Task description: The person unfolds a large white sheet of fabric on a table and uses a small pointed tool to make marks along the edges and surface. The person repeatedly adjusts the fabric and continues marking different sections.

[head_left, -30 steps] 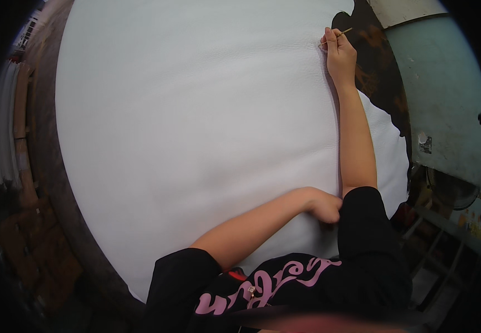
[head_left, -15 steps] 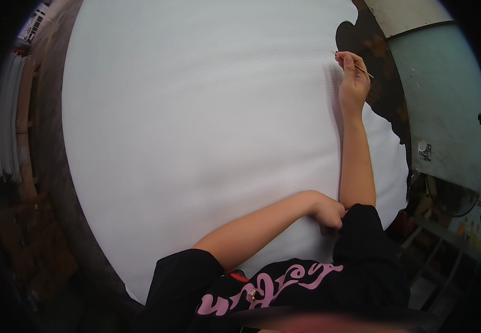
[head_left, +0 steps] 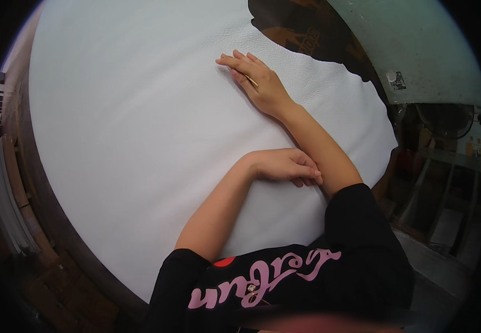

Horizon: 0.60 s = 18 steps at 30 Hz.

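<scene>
A large white sheet with a grained, leather-like surface (head_left: 129, 139) spreads out before me, with soft ripples in it. My right hand (head_left: 262, 86) rests on its upper middle, palm down, fingers stretched toward the left. A thin gold-coloured stick (head_left: 252, 81) is tucked in that hand beside the thumb; its far end is hidden by the fingers. Loosely curled, my left hand (head_left: 289, 165) lies against my right forearm near the elbow, and nothing shows between its fingers.
Beyond the sheet's wavy right edge lies a dark surface with brown print (head_left: 307, 33). A pale green panel (head_left: 418, 55) stands at the upper right, with a metal frame (head_left: 440, 194) below it. Stacked grey strips (head_left: 7, 194) are at the far left.
My right hand has moved left from the sheet's right edge onto its surface, its fingers now extended. The left hand stays by the right forearm. The view has turned to the right.
</scene>
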Each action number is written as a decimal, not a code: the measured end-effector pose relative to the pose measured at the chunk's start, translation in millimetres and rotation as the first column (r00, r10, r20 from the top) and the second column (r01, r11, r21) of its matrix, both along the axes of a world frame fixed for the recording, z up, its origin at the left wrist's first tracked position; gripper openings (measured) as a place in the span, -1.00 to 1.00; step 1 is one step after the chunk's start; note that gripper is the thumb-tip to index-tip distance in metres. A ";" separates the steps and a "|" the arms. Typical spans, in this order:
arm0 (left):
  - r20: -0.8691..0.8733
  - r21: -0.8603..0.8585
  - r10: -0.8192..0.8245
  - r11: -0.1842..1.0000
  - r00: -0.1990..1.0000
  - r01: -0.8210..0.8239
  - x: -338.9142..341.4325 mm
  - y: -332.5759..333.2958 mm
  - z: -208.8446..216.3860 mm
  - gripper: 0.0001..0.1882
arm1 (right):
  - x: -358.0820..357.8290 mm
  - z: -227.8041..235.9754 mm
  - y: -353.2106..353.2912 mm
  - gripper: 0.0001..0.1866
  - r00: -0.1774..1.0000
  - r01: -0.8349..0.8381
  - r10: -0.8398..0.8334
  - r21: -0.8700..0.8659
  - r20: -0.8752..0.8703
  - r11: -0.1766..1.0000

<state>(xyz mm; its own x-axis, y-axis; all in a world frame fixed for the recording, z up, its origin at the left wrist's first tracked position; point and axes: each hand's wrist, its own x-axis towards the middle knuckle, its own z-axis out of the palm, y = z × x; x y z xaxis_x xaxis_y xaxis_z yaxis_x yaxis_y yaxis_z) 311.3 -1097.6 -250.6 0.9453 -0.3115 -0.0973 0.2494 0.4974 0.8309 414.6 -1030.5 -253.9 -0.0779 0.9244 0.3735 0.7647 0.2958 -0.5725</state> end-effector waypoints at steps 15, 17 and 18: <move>0.524 0.851 0.850 -0.525 -0.047 0.003 -135.9 136.4 -21.2 -0.62 | 74.4 13.9 -118.9 -0.66 0.675 0.622 -0.630 -0.163 -0.383 0.766; 0.543 0.840 0.840 -0.543 -0.011 0.016 -136.4 138.4 -26.2 -0.62 | 67.1 11.4 -102.3 -0.68 0.688 0.608 -0.627 -0.183 -0.365 0.773; 0.543 0.840 0.840 -0.543 -0.025 0.004 -136.9 139.4 -26.7 -0.62 | 64.7 10.6 -95.7 -0.68 0.699 0.604 -0.627 -0.185 -0.345 0.775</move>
<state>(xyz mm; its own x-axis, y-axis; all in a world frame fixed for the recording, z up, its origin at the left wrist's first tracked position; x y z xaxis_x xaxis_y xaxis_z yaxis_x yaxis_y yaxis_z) 174.4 -958.2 -277.3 -0.1219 0.9604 0.2504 0.8267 -0.0414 0.5611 479.3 -1126.2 -243.3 0.6469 0.7361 0.1991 0.4932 -0.2047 -0.8455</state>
